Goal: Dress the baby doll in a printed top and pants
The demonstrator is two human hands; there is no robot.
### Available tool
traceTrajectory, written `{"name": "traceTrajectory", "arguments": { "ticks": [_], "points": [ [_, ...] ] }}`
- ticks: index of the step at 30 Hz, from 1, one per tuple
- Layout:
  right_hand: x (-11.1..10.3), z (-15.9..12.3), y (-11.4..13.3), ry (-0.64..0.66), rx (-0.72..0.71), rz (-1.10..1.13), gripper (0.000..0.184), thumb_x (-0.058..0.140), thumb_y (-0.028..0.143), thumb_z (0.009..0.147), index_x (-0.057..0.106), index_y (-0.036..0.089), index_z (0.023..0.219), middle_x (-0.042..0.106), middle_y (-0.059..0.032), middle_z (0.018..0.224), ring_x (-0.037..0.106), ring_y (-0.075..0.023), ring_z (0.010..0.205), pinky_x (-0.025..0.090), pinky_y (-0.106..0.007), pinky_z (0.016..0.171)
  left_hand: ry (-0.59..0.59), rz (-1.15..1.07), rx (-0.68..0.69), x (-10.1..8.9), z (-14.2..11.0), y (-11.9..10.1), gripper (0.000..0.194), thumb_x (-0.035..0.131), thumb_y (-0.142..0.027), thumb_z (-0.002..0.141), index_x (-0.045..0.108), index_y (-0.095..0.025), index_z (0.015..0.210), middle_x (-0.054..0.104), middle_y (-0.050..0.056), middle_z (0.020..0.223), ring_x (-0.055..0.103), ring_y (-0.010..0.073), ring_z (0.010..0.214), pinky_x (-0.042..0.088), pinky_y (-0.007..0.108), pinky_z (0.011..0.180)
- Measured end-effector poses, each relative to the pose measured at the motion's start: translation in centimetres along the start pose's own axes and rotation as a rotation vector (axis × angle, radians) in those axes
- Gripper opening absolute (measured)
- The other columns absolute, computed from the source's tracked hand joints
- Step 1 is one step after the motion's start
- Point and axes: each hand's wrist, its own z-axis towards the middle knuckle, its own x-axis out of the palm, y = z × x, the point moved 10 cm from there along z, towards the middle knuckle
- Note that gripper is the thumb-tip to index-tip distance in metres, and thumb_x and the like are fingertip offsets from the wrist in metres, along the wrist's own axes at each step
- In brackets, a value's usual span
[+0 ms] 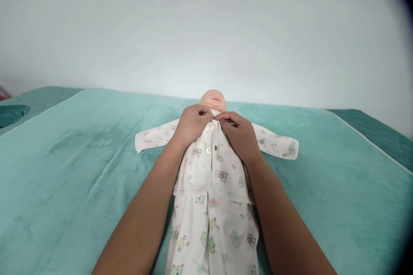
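Observation:
A baby doll (pixel 213 97) lies on its back, dressed in a white baby shirt (pixel 196 172) and matching trousers (pixel 222 232) printed with small green animals. Both sleeves stretch out to the sides. At the top of the shirt front, just below the doll's chin, my left hand (pixel 193 122) pinches one edge of the cloth. Close against it, my right hand (pixel 238 133) pinches the other edge with bent fingers. Below the hands the front hangs unfastened, with a button (pixel 208 150) on the left edge and a dark spot, perhaps a buttonhole, beside it.
A teal plush sheet (pixel 97 172) covers the bed under the doll. Darker quilted cloth (pixel 364 124) shows at the right and left edges. Behind the bed rises a white wall (pixel 206 43) with a dark band along its top.

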Motion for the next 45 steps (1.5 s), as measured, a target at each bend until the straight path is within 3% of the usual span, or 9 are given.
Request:
{"name": "traceTrajectory", "arguments": {
  "ticks": [3, 8, 13, 16, 20, 27, 32, 39, 45],
  "points": [
    [-0.2, -0.1, -0.7, -0.023, 0.069, 0.025, 0.016, 0.056, 0.028, 0.082, 0.069, 0.025, 0.09, 0.07, 0.0001, 0.093, 0.06, -0.016, 0.076, 0.047, -0.029, 0.068, 0.016, 0.001, 0.002, 0.1, 0.1, 0.1, 0.014, 0.058, -0.027, 0.076, 0.064, -0.018, 0.068, 0.059, 0.0, 0.068, 0.051, 0.0149, 0.068, 0.036, 0.026, 0.059],
    [-0.2, 0.2, -0.8, -0.049, 0.033, 0.07, 0.011, 0.059, 0.028, 0.08, 0.064, 0.023, 0.088, 0.071, -0.0021, 0.101, 0.061, -0.016, 0.085, 0.047, -0.029, 0.076, 0.097, -0.058, -0.05, 0.7, 0.1, 0.7, 0.014, 0.059, -0.03, 0.078, 0.064, -0.018, 0.074, 0.062, 0.0, 0.076, 0.053, 0.0146, 0.071, 0.038, 0.026, 0.062],
    [-0.5, 0.1, -0.8, -0.061, 0.062, 0.036, 0.01, 0.058, 0.032, 0.082, 0.06, 0.023, 0.086, 0.065, 0.0003, 0.082, 0.056, -0.0146, 0.07, 0.044, -0.027, 0.064, -0.012, -0.049, -0.028, -0.2, 0.1, 0.7, 0.019, 0.061, -0.022, 0.077, 0.066, -0.021, 0.096, 0.065, 0.002, 0.101, 0.057, 0.0141, 0.079, 0.043, 0.026, 0.074],
    [0.0, -0.5, 0.6, 0.04, 0.045, -0.091, 0.016, 0.058, 0.038, 0.085, 0.053, 0.024, 0.08, 0.052, 0.0037, 0.066, 0.044, -0.0125, 0.055, 0.037, -0.028, 0.056, -0.019, 0.036, -0.001, -0.2, -0.2, 0.2, 0.022, 0.052, -0.018, 0.082, 0.069, -0.022, 0.095, 0.065, 0.004, 0.105, 0.059, 0.0167, 0.087, 0.044, 0.029, 0.081],
    [0.7, -1.7, 3.3, 0.158, -0.035, -0.399, 0.031, 0.062, 0.046, 0.082, 0.043, 0.024, 0.075, 0.049, 0.0022, 0.069, 0.04, -0.0135, 0.058, 0.03, -0.029, 0.054, -0.001, 0.117, 0.06, -0.7, -1.3, -0.9, 0.018, 0.053, -0.021, 0.084, 0.07, -0.022, 0.092, 0.066, 0.004, 0.1, 0.06, 0.0185, 0.089, 0.044, 0.031, 0.081],
    [1.3, -2.7, 4.3, 0.151, 0.012, -0.719, 0.023, 0.054, 0.029, 0.082, 0.034, 0.024, 0.073, 0.049, -0.0013, 0.068, 0.034, -0.0147, 0.055, 0.022, -0.03, 0.053, 0.03, 0.013, 0.073, -1.5, -3.9, -1.1, 0.018, 0.057, -0.032, 0.088, 0.072, -0.024, 0.095, 0.066, 0.003, 0.096, 0.057, 0.0156, 0.081, 0.044, 0.027, 0.074],
    [0.8, -2.2, 3.9, 0.096, -0.02, -0.545, 0.018, 0.05, 0.024, 0.083, 0.039, 0.023, 0.068, 0.048, 0.0012, 0.062, 0.037, -0.014, 0.057, 0.025, -0.03, 0.053, 0.126, -0.015, 0.132, -0.9, -4.4, -1.4, 0.017, 0.058, -0.035, 0.09, 0.071, -0.024, 0.091, 0.062, 0.002, 0.101, 0.054, 0.0137, 0.081, 0.043, 0.028, 0.075],
    [0.6, -1.9, 0.5, 0.158, 0.219, 0.106, 0.017, 0.059, 0.036, 0.084, 0.055, 0.022, 0.074, 0.049, 0.0054, 0.059, 0.041, -0.0094, 0.052, 0.029, -0.024, 0.049, 0.172, -0.02, 0.204, -0.6, -4.4, -1.9, 0.011, 0.063, -0.032, 0.086, 0.068, -0.022, 0.085, 0.06, 0.002, 0.099, 0.052, 0.0142, 0.085, 0.041, 0.028, 0.076],
    [0.9, -1.8, 0.6, 0.155, 0.183, 0.23, 0.019, 0.064, 0.037, 0.083, 0.06, 0.02, 0.075, 0.05, 0.0048, 0.058, 0.042, -0.0085, 0.053, 0.029, -0.022, 0.049, 0.129, -0.181, 0.157, -0.3, -4.9, -2.4, 0.018, 0.059, -0.035, 0.09, 0.064, -0.02, 0.084, 0.058, 0.0, 0.079, 0.05, 0.0128, 0.072, 0.038, 0.026, 0.066]
  ]
}}
